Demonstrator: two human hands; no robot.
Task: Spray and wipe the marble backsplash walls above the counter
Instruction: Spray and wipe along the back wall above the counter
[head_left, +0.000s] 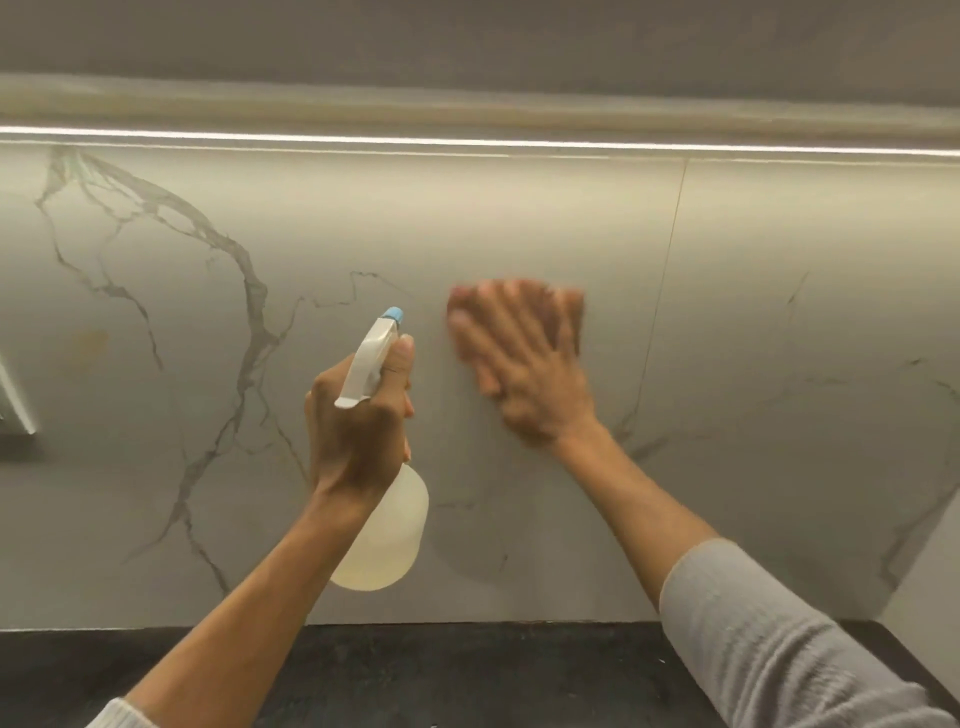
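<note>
A person's two bare forearms reach up toward a pale marble backsplash crossed by thin grey veins, heaviest on its left half. A faint vertical seam runs down the marble right of centre. Along the top edge, a bright strip light glows beneath a darker cabinet underside.

The left hand holds a translucent spray bottle upright in front of the wall, near the middle of the view. Its grip is wrapped narrowly around the bottle's neck, below the white trigger head, and one finger lies along the right side of that head. The blue-tipped nozzle points up and toward the marble. The bottle's rounded body hangs below the hand, above the table.

The right hand is pressed flat on the marble, just right of the bottle, fingers spread and pointing up and left. It is blurred. A reddish-brown cloth shows beyond the fingertips and along the right edge of the hand, pinned between palm and wall; the hand's grip is wide open, holding the cloth by pressure only. A grey sleeve covers the right forearm below the elbow.

At the bottom runs a dark, speckled table, meeting the base of the marble.
</note>
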